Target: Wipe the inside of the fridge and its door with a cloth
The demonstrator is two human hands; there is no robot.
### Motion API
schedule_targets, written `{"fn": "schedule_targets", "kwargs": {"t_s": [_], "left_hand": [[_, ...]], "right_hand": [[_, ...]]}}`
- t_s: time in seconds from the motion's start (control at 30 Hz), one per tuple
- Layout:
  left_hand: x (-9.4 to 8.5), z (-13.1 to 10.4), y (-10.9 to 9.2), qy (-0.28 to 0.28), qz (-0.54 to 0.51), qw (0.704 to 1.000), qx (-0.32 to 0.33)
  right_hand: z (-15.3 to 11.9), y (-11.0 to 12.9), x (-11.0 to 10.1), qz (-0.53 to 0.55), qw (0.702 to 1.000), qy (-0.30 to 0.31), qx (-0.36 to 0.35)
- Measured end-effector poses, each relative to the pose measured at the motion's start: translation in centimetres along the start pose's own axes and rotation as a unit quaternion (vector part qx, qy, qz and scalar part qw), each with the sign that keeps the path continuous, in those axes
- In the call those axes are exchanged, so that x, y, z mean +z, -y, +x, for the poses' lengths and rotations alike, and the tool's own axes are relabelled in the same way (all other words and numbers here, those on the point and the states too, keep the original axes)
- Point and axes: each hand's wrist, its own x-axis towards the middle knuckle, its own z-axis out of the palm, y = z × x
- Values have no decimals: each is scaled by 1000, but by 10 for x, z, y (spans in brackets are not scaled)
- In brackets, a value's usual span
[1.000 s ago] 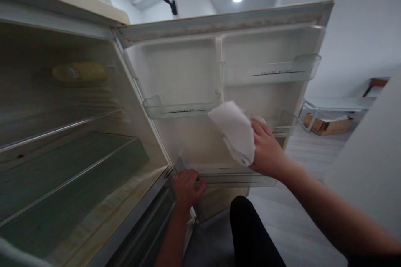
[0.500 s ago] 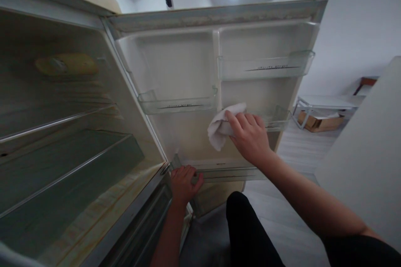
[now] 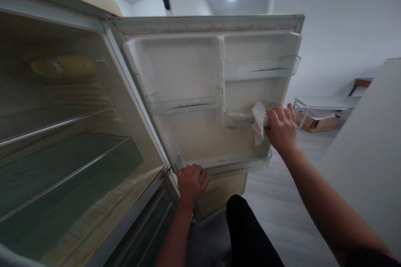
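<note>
The fridge door stands open, its inner side facing me. My right hand is closed round a white cloth at the right end of the small middle-right shelf. Part of the cloth hangs down from my fingers. My left hand grips the left part of the clear bottom door shelf, fingers over its rim. Two more clear shelves, one at upper right and one at left, hold nothing visible.
To the left is the stained fridge interior with glass shelves and a yellowish lamp cover. A white bench with a cardboard box under it stands at right. My knee is below the door.
My right hand has moved right with the cloth, from the door's middle to its right side. The door has swung somewhat, its outer edge now further left. My left hand stays at the bottom shelf.
</note>
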Motion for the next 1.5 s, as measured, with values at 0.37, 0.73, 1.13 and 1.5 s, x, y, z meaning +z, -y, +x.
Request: {"fn": "schedule_targets", "kwargs": {"t_s": [0.37,0.73,1.13,1.5], "left_hand": [[4,2,-6,8,17,1000,-14],[11,11,-11,50,15,998,-26],[19,13,-17,41,32,998,-40],[9,11,-20,70,18,995,-72]], "right_hand": [[14,98,28,51,997,-34,-49],[32,22,52,7,1000,14,-25],[32,-26,67,64,997,-12,29],[1,57,51,214,976,-41,3]]}}
